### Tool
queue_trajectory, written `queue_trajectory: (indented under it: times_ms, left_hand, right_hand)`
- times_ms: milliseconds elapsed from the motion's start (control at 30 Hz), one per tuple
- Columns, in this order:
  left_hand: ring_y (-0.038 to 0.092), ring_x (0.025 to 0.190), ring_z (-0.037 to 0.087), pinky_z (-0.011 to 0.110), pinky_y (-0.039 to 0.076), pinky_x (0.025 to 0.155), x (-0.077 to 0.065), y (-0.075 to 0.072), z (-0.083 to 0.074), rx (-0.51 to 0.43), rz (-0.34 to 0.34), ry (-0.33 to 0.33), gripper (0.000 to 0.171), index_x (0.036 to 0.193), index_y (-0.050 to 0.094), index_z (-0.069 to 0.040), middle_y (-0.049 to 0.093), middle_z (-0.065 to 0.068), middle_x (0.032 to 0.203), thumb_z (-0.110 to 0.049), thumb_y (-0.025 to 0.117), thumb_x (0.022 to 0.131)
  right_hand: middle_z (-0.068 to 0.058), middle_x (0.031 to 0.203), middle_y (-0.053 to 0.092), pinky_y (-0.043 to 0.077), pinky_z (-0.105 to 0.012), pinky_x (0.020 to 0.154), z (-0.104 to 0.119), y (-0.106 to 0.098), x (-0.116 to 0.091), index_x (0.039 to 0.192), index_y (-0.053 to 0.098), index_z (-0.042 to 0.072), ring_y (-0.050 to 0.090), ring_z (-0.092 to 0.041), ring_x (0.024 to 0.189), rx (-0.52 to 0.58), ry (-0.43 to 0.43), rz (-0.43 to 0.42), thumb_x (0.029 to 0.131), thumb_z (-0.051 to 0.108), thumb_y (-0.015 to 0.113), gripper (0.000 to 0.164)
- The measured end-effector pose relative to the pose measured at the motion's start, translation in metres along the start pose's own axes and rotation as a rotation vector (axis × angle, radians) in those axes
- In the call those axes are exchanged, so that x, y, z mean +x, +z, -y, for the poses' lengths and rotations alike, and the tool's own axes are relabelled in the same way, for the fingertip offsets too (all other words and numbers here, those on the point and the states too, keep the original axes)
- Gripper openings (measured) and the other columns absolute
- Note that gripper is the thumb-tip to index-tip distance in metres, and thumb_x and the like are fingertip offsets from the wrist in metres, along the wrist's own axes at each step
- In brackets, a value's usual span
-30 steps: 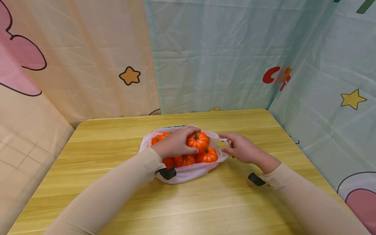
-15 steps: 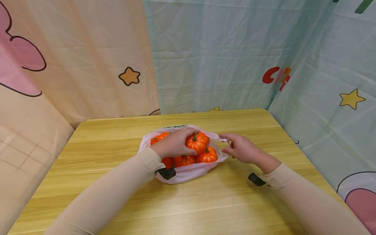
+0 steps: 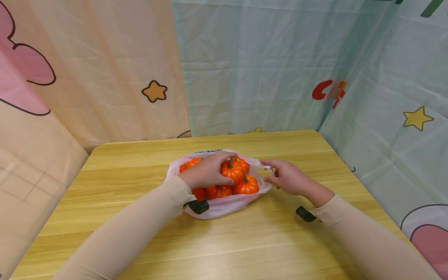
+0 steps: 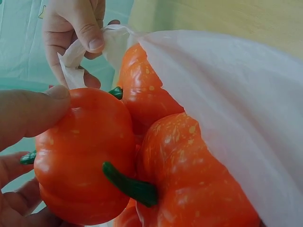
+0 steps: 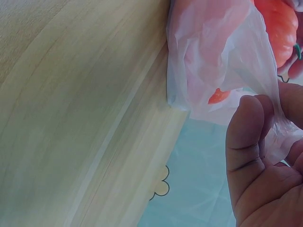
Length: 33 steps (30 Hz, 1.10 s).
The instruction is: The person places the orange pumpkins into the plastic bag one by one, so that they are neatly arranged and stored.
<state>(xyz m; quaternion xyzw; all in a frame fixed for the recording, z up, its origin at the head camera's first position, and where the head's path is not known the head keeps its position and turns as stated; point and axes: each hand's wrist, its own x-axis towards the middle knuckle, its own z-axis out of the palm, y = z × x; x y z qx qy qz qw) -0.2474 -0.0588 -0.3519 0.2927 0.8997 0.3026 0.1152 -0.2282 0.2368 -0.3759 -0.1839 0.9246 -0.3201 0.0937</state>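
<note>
In the head view, my left hand (image 3: 209,170) grips a small orange pumpkin (image 3: 232,173) with a green stem, on top of others in a thin whitish plastic bag (image 3: 224,208). The left wrist view shows the thumb on the upper side of this pumpkin (image 4: 87,161) and the fingers curled below it. Beside it, more pumpkins (image 4: 189,170) lie inside the bag, partly covered by its film. At the bag's right end, my right hand (image 3: 291,178) pinches the gathered handle (image 5: 279,111) between thumb and fingers. My left hand hides part of the bag's contents.
A light wooden table (image 3: 224,249) carries the bag near its middle. Printed curtains (image 3: 252,77) with stars and cartoon shapes hang behind and on both sides. A black wrist device (image 3: 197,206) sits under the left cuff, another black device (image 3: 305,214) by the right one.
The pumpkin in my left hand has tilted and shifted slightly left and down, and another stem now shows behind it. My right hand keeps its pinch on the bag with hardly any movement.
</note>
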Motion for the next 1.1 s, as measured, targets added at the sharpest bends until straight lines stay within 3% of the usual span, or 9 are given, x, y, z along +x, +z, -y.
queue_trajectory:
  times_ms: [200, 400, 600, 767, 1000, 1100]
  left_hand:
    - [0.051, 0.143, 0.025, 0.045, 0.046, 0.117, -0.004, -0.004, 0.000, -0.014, -0.006, 0.006, 0.082, 0.161, 0.043, -0.018, 0.044, 0.002, 0.164, -0.026, 0.083, 0.090]
    - [0.043, 0.152, 0.028, 0.049, 0.039, 0.123, -0.011, -0.014, 0.001, -0.027, -0.032, 0.002, 0.080, 0.161, 0.043, -0.019, 0.042, 0.003, 0.166, -0.029, 0.081, 0.092]
    - [0.046, 0.150, 0.030, 0.051, 0.041, 0.122, -0.020, -0.026, 0.006, -0.012, -0.067, 0.021, 0.080, 0.162, 0.043, -0.020, 0.043, 0.002, 0.166, -0.031, 0.080, 0.092]
    - [0.046, 0.151, 0.033, 0.053, 0.041, 0.121, -0.030, -0.037, 0.014, -0.064, -0.095, 0.007, 0.077, 0.162, 0.042, -0.019, 0.044, 0.003, 0.166, -0.029, 0.078, 0.095]
    - [0.050, 0.147, 0.032, 0.050, 0.040, 0.122, -0.050, -0.052, 0.025, -0.155, -0.199, 0.035, 0.066, 0.158, 0.046, -0.009, 0.051, 0.008, 0.160, -0.019, 0.074, 0.098]
    - [0.051, 0.146, 0.033, 0.051, 0.040, 0.122, -0.058, -0.060, 0.032, -0.152, -0.239, 0.042, 0.064, 0.156, 0.048, -0.008, 0.053, 0.011, 0.158, -0.018, 0.073, 0.099]
  right_hand:
    - [-0.003, 0.071, 0.057, 0.052, -0.029, 0.056, -0.001, -0.001, 0.001, 0.153, 0.051, 0.002, 0.054, -0.016, 0.058, 0.012, 0.001, 0.002, 0.098, 0.013, 0.075, 0.061]
    - [-0.004, 0.073, 0.057, 0.052, -0.029, 0.056, -0.002, -0.003, 0.002, 0.154, 0.050, 0.003, 0.054, -0.017, 0.059, 0.000, 0.006, 0.007, 0.098, 0.013, 0.074, 0.061]
    - [-0.005, 0.078, 0.060, 0.051, -0.030, 0.056, -0.004, -0.006, 0.004, 0.154, 0.050, 0.003, 0.053, -0.017, 0.060, -0.015, -0.003, 0.004, 0.099, 0.013, 0.073, 0.060]
    - [-0.003, 0.072, 0.059, 0.049, -0.029, 0.054, -0.006, -0.009, 0.004, 0.153, 0.051, 0.003, 0.052, -0.017, 0.059, -0.017, -0.005, -0.003, 0.100, 0.015, 0.072, 0.059]
    - [-0.003, 0.067, 0.057, 0.046, -0.029, 0.052, -0.006, -0.015, 0.000, 0.153, 0.052, 0.002, 0.050, -0.017, 0.059, -0.023, -0.001, -0.018, 0.100, 0.017, 0.072, 0.058]
    - [-0.008, 0.084, 0.066, 0.046, -0.029, 0.052, -0.008, -0.018, -0.001, 0.151, 0.054, 0.002, 0.051, -0.018, 0.061, -0.029, -0.003, -0.039, 0.100, 0.018, 0.073, 0.057]
